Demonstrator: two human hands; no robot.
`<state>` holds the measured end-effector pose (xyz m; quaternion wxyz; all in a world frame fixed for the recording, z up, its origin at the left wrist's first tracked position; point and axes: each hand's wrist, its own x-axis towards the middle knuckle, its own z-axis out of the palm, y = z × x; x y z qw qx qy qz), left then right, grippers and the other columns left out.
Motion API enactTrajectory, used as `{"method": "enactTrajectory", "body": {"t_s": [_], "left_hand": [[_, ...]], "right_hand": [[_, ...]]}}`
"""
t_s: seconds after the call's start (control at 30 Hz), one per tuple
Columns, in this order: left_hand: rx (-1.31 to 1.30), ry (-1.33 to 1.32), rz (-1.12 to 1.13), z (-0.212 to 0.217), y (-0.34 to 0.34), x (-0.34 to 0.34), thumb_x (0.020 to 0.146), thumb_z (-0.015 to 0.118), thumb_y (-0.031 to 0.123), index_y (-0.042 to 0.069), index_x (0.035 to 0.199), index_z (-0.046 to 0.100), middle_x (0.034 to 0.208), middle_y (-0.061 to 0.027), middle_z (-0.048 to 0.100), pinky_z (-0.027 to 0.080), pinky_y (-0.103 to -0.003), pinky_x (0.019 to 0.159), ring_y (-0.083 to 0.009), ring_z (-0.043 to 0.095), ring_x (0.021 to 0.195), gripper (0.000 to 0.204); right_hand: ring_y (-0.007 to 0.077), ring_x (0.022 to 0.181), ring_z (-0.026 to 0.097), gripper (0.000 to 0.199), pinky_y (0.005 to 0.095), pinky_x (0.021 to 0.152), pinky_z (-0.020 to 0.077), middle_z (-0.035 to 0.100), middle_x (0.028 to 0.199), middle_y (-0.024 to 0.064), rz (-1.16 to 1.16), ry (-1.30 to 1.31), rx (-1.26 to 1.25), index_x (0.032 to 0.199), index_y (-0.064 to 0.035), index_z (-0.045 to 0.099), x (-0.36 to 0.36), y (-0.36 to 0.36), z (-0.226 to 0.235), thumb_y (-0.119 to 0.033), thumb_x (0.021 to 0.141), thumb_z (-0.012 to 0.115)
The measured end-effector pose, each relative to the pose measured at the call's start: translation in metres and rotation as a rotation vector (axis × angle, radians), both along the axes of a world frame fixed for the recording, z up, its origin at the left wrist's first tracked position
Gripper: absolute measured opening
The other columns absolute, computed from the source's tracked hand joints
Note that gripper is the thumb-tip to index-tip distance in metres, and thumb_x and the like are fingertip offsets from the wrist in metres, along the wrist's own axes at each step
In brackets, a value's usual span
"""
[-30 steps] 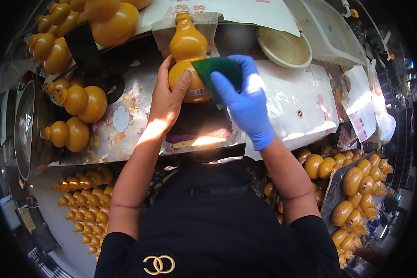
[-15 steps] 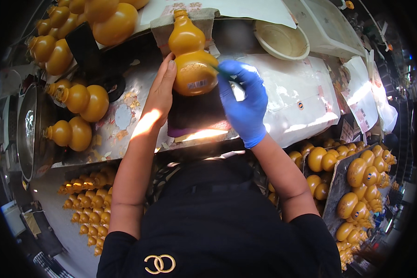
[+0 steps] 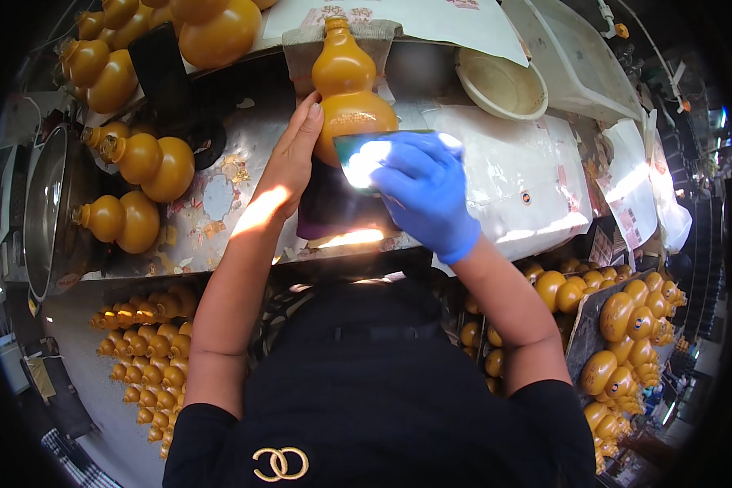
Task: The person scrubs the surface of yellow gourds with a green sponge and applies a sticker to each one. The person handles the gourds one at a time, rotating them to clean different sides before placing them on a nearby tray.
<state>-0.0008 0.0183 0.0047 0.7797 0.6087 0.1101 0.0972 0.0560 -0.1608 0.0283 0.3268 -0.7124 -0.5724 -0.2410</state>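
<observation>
A glossy mustard-yellow, gourd-shaped bottle lies with its neck away from me, resting on a grey cloth. My left hand is closed round the left side of its lower bulb, thumb on top and the other fingers mostly hidden beneath. In a blue glove, my right hand is closed on a flat green piece with a straight edge, which catches bright glare. That piece overlaps the near end of the bottle; whether it touches the surface, I cannot tell. Small printed marks show on the bulb just above it.
Several similar bottles lie at the left beside a large metal pan. A dark phone-like panel on a stand is behind them. A cream bowl and clear plastic bin sit at far right. Racked bottles flank me below.
My right hand has turned and brought the green piece across the near end of the bottle, covering the barcode label. My left hand still holds the bottle's side. The whole view has shifted slightly.
</observation>
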Motion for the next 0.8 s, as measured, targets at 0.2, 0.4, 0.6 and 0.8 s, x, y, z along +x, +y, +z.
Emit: {"method": "enactTrajectory", "body": {"t_s": [0.2,0.4,0.6,0.8], "left_hand": [[-0.059,0.037,0.012,0.002,-0.001,0.000,0.102,0.034,0.040,0.001,0.146,0.027,0.144,-0.0139,0.038,0.020,-0.032,0.113,-0.0212,0.031,0.136,0.059],[-0.086,0.031,0.034,0.001,-0.002,0.000,0.103,0.034,0.039,0.001,0.146,0.027,0.146,-0.0136,0.035,0.019,-0.031,0.114,-0.0207,0.029,0.137,0.058],[-0.086,0.008,0.040,-0.007,-0.001,0.001,0.103,0.034,0.039,0.001,0.146,0.028,0.145,-0.0135,0.036,0.019,-0.031,0.113,-0.0206,0.030,0.136,0.057],[-0.068,-0.003,0.035,-0.002,-0.002,0.001,0.103,0.033,0.039,0.000,0.145,0.028,0.145,-0.0135,0.037,0.019,-0.031,0.113,-0.0205,0.032,0.136,0.058]], "right_hand": [[0.0251,0.089,0.063,0.023,0.0342,0.077,0.0483,0.062,0.093,0.0082,0.181,0.598,0.007,0.100,-0.0110,0.062,0.015,0.009,0.022,-0.011,0.079,0.069],[0.0191,0.091,0.061,0.032,0.0300,0.084,0.0492,0.063,0.099,0.0110,0.185,0.801,-0.223,0.111,-0.0007,0.057,0.074,0.028,0.040,-0.021,0.089,0.065],[0.0299,0.091,0.065,0.032,0.0339,0.081,0.0505,0.064,0.098,0.0172,0.183,0.740,-0.236,0.109,-0.0023,0.058,0.088,0.038,0.044,-0.024,0.087,0.065],[0.0249,0.093,0.064,0.032,0.0320,0.084,0.0500,0.064,0.099,0.0150,0.170,0.597,-0.238,0.110,-0.0019,0.058,0.090,0.042,0.051,-0.022,0.087,0.065]]}}
